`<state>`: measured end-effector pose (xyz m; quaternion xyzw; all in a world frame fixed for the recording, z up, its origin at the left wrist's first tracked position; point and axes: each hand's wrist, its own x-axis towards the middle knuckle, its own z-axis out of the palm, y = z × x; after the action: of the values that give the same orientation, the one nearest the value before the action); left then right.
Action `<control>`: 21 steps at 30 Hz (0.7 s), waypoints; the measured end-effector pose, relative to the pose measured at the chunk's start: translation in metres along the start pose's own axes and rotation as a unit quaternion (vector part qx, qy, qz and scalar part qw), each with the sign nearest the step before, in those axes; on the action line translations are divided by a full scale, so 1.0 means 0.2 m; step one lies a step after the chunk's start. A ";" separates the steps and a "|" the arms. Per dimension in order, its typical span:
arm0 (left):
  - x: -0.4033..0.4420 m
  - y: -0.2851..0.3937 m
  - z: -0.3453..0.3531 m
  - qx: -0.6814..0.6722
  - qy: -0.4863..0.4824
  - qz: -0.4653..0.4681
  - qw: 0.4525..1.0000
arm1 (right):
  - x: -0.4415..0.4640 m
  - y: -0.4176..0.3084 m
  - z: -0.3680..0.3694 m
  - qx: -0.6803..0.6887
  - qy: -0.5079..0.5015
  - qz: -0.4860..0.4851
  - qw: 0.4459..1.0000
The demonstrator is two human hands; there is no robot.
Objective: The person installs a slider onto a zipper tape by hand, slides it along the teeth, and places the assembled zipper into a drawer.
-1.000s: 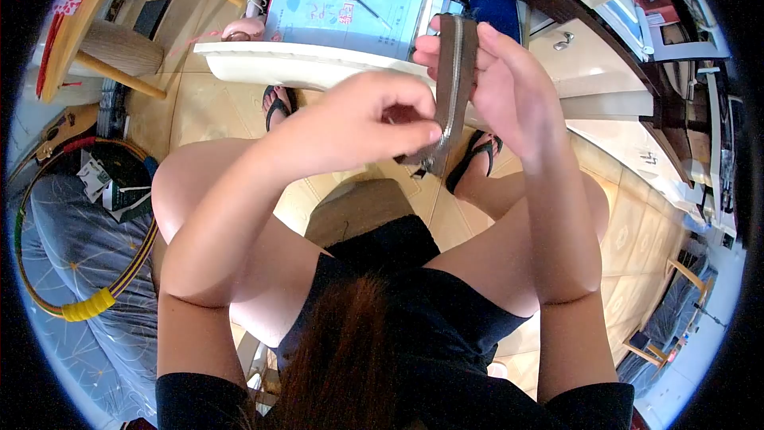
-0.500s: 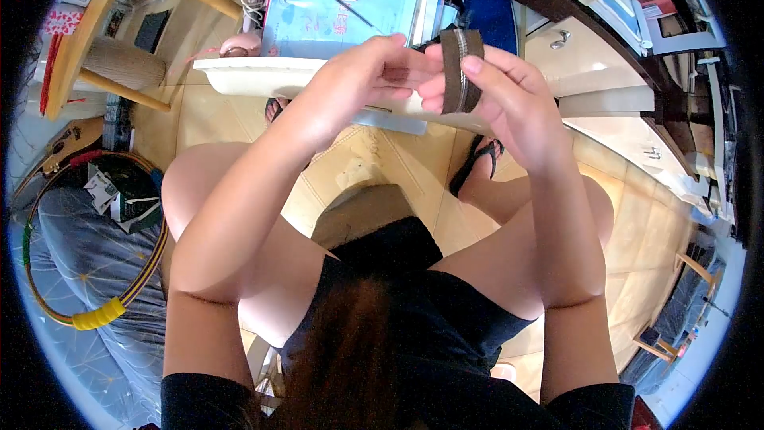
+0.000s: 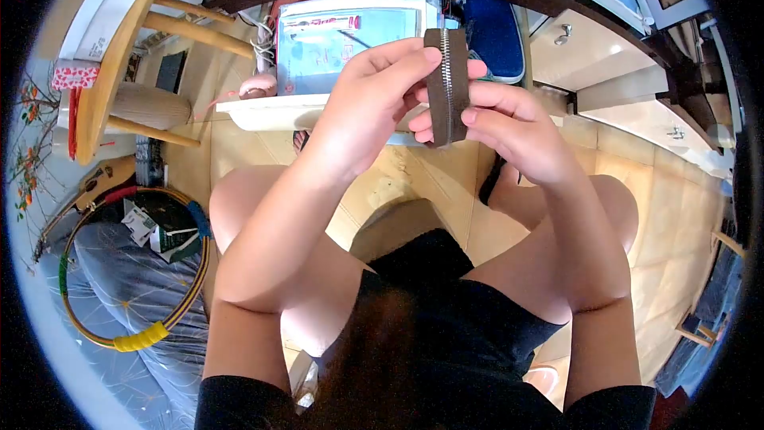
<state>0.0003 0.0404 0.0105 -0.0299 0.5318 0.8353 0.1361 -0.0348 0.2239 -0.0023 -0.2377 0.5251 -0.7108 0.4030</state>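
Note:
A brown zipper strip (image 3: 447,87) with silvery metal teeth stands roughly upright between my hands, in front of my knees. My left hand (image 3: 382,87) pinches its upper left edge with thumb and fingers. On the other side, my right hand (image 3: 509,115) holds the lower right edge, thumb in front and some fingers behind the strip. The strip looks folded or looped, but its far side is hidden.
Beyond my hands, a white tray (image 3: 270,115) holds a blue plastic folder (image 3: 306,60). A blue case (image 3: 493,40) lies right of it. Drawers (image 3: 589,56) stand at right. A wooden stool (image 3: 119,48) and a hoop (image 3: 142,338) are at left.
My left hand has moved right and taken hold of the strip's upper edge. My right hand has shifted lower on the strip. The view has shifted, with the surroundings moving right.

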 end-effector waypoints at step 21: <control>-0.01 -0.02 0.02 0.100 0.073 0.071 0.990 | 0.01 0.03 -0.04 -0.067 0.137 -0.042 0.987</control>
<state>0.0045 0.0452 0.0092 -0.0396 0.6218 0.7812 0.0395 -0.0399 0.2269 -0.0111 -0.1867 0.6115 -0.7159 0.2804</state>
